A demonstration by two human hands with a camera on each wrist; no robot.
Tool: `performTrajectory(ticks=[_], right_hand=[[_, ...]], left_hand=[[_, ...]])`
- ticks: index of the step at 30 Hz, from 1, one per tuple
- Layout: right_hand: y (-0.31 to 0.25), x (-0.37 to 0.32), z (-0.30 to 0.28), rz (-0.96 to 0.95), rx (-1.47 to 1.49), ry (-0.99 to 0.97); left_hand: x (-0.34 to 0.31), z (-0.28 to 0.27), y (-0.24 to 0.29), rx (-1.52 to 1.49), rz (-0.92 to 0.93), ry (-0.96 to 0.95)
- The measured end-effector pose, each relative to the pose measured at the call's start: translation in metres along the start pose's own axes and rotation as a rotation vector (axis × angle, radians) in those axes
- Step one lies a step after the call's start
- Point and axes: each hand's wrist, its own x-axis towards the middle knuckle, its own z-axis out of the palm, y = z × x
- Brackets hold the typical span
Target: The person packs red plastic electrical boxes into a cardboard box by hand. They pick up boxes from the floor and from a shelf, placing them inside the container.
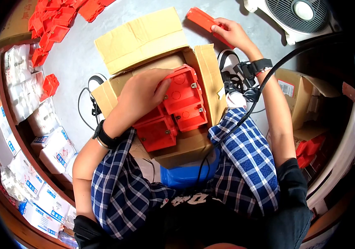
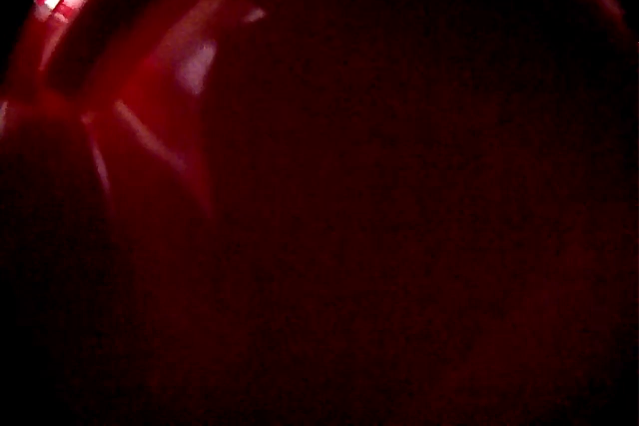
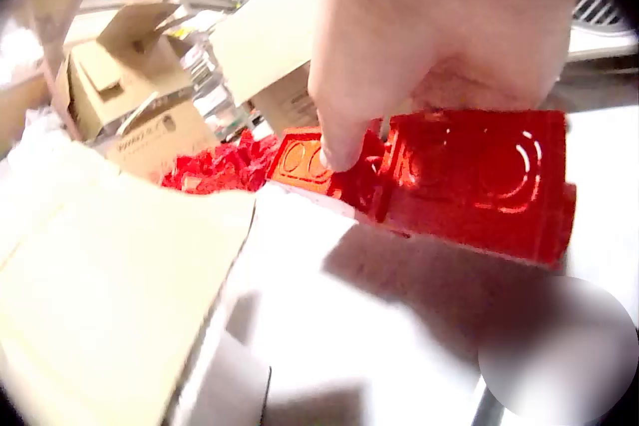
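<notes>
In the head view my right hand (image 1: 233, 35) pinches red plastic electrical junction boxes (image 1: 201, 18) over the floor, beyond the carton. The right wrist view shows the finger and thumb at two such boxes (image 3: 474, 181) lying end to end, round knockouts on their faces. My left hand (image 1: 142, 93) reaches across the open cardboard carton (image 1: 142, 39), its thumb against the edge of more red junction boxes (image 1: 183, 93) sitting tilted inside. Its other fingertips are hidden, so I cannot tell whether they grip. A dark red surface (image 2: 160, 106) fills the left wrist view.
Loose red junction boxes (image 1: 57, 25) are heaped on the floor at the far left. White packets and small cartons (image 1: 53, 149) line the left side. A fan (image 1: 301, 12) stands far right, above an open cardboard box (image 1: 295, 91). A black cable (image 1: 264, 85) crosses by the right forearm.
</notes>
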Motion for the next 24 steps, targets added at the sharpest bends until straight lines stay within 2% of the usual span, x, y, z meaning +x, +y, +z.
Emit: performTrajectory(ticks=[1,3,5,8,9,11,12,13,15,16,19,21,22,23,24], right_hand=[[0.002,0.0,-0.005,-0.001,0.0,-0.002],[0.004,-0.001,-0.014,0.017,0.223,-0.028],[0.003,-0.006,-0.016,0.055,0.268,-0.013],[-0.008,-0.019,-0.009,-0.057,-0.201,0.218],[-0.004,-0.022,-0.005,-0.055,-0.199,0.211],[0.004,-0.027,0.003,-0.292,-0.35,0.184],[-0.003,-0.031,-0.001,-0.104,-0.338,0.025],[-0.008,-0.034,-0.002,-0.103,-0.335,0.025],[-0.017,-0.041,-0.002,-0.131,-0.339,0.152],[-0.023,-0.047,-0.001,-0.205,-0.315,0.254],[-0.059,-0.08,-0.006,-0.27,-0.335,0.305],[-0.079,-0.104,-0.006,-0.569,-0.332,0.347],[-0.093,-0.119,-0.01,-0.623,-0.284,0.236],[-0.099,-0.133,-0.009,-0.744,-0.426,0.236],[-0.104,-0.149,-0.009,-0.685,-0.304,0.097]], left_hand=[[0.0,0.0,0.0,0.0,0.001,-0.007],[0.0,0.001,-0.001,0.008,0.01,-0.003],[0.0,0.001,-0.002,0.016,0.017,-0.001],[0.0,0.001,-0.003,0.03,0.004,-0.002],[0.001,0.0,-0.002,0.037,-0.006,-0.021],[0.001,0.001,-0.003,0.046,-0.016,-0.043],[0.001,0.002,-0.004,0.045,-0.014,-0.027],[0.001,0.002,-0.004,0.045,-0.011,-0.009],[0.001,0.002,-0.005,0.038,-0.009,-0.016],[0.001,0.002,-0.006,0.029,-0.005,-0.016],[0.0,0.006,-0.012,0.027,0.067,0.037],[-0.001,0.008,-0.015,0.057,0.055,0.029],[-0.001,0.008,-0.017,0.092,0.057,0.02],[-0.002,0.008,-0.018,0.091,0.048,0.028],[-0.002,0.009,-0.017,0.06,0.067,0.052]])
